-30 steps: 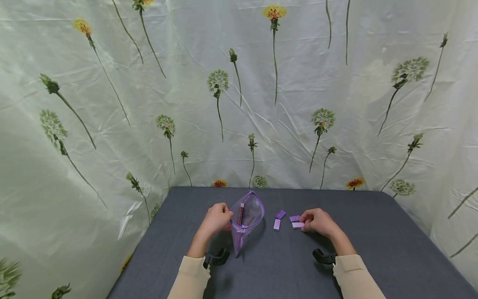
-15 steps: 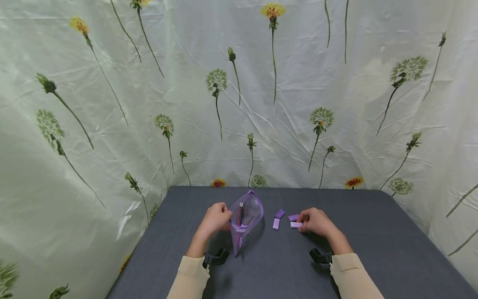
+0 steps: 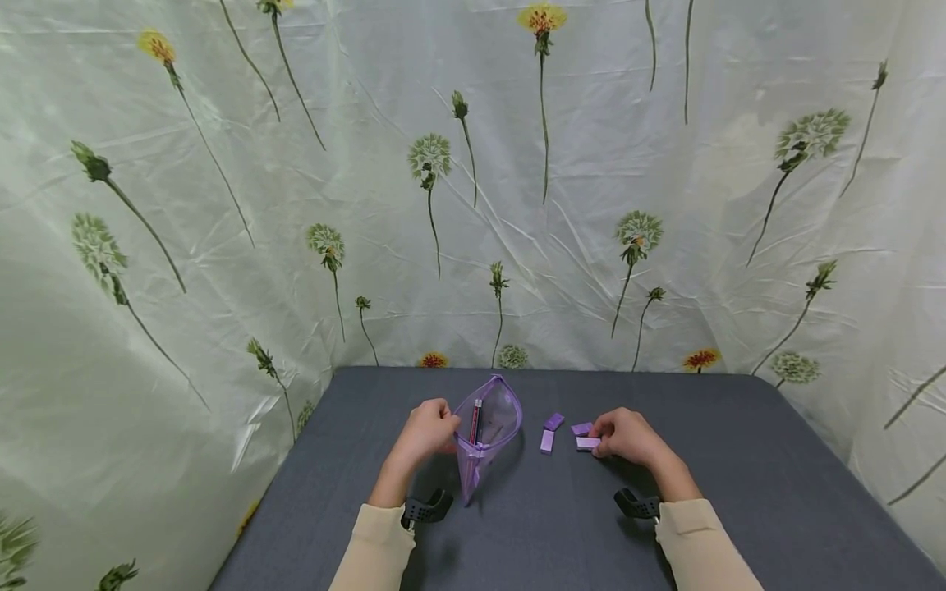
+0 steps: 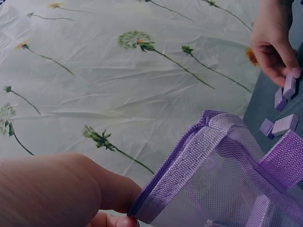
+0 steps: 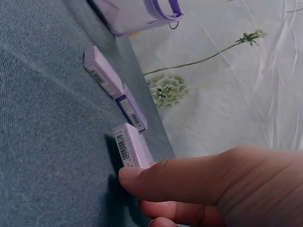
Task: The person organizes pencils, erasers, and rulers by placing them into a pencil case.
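Note:
My left hand (image 3: pixel 429 428) pinches the zipped edge of a purple mesh pouch (image 3: pixel 484 461), which stands with its mouth wide. Inside it leans a dark, slim stick with red and white markings (image 3: pixel 476 423). Farther right, my right hand (image 3: pixel 628 435) grips the end of a small lilac block (image 5: pixel 129 144) between thumb and fingers; a barcode shows on its side. A darker purple block (image 3: pixel 580 428) lies just behind that one, partly covered by the fingers. Between pouch and right hand rest a pale lilac block (image 3: pixel 547 442) and a deeper purple block (image 3: pixel 553 421), end to end.
A dark grey-blue cloth (image 3: pixel 532 525) covers the table. Behind and to the sides hangs a pale curtain (image 3: pixel 369 205) printed with dandelions. Each wrist wears a black strap device, such as the left wrist's band (image 3: pixel 427 507).
My right hand has shifted slightly left, its fingers farther over the lilac block. The left hand and the pouch stay in place.

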The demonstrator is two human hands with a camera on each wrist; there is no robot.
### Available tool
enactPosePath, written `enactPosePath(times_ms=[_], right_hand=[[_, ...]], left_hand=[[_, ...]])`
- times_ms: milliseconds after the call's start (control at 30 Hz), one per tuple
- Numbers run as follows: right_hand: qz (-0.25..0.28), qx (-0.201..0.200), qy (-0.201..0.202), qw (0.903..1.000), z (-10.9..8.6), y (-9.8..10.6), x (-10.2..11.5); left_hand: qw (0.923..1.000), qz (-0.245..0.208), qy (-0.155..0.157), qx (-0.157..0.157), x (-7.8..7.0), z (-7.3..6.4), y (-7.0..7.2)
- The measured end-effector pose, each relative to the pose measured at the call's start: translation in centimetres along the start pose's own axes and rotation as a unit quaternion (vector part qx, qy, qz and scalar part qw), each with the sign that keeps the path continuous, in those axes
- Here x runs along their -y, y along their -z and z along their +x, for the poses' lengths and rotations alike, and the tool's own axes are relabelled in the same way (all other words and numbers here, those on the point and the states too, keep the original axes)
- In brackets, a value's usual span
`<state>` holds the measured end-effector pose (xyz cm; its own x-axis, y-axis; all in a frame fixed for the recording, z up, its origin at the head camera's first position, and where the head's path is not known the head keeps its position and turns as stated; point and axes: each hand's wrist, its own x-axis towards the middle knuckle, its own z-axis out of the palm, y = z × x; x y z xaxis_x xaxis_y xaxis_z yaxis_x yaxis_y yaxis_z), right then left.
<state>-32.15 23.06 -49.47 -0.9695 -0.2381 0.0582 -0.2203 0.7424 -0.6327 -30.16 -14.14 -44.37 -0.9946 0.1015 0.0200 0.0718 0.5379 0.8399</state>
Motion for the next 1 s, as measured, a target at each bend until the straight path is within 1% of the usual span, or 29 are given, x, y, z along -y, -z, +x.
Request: enactPosePath(times_ms=[167, 300, 400, 700, 1000], right_hand=[[-0.006, 0.004, 0.0, 1.0, 0.3, 0.6, 0.5], [-0.004, 0.009, -0.014, 0.9999, 0.7, 1.1, 1.2], [-0.003, 0.011, -0.017, 0.9998, 0.8, 1.4, 1.6], [-0.001, 0.001, 0.015, 0.9999, 0.8, 2.0, 3.1], [-0.009, 0.009, 0.04, 0.9991, 1.3, 1.4, 5.3]], left_hand=[[1.0, 0.002, 0.0, -0.003, 0.0, 0.2, -0.2], [1.0, -0.009, 0.001, -0.001, -0.1, 0.5, -0.3], [1.0, -0.007, -0.001, -0.001, -0.2, 0.6, -0.3], [1.0, 0.002, -0.001, -0.001, -0.1, 0.6, -0.2], [1.0, 0.0, -0.001, 0.001, 0.2, 0.4, -0.2]])
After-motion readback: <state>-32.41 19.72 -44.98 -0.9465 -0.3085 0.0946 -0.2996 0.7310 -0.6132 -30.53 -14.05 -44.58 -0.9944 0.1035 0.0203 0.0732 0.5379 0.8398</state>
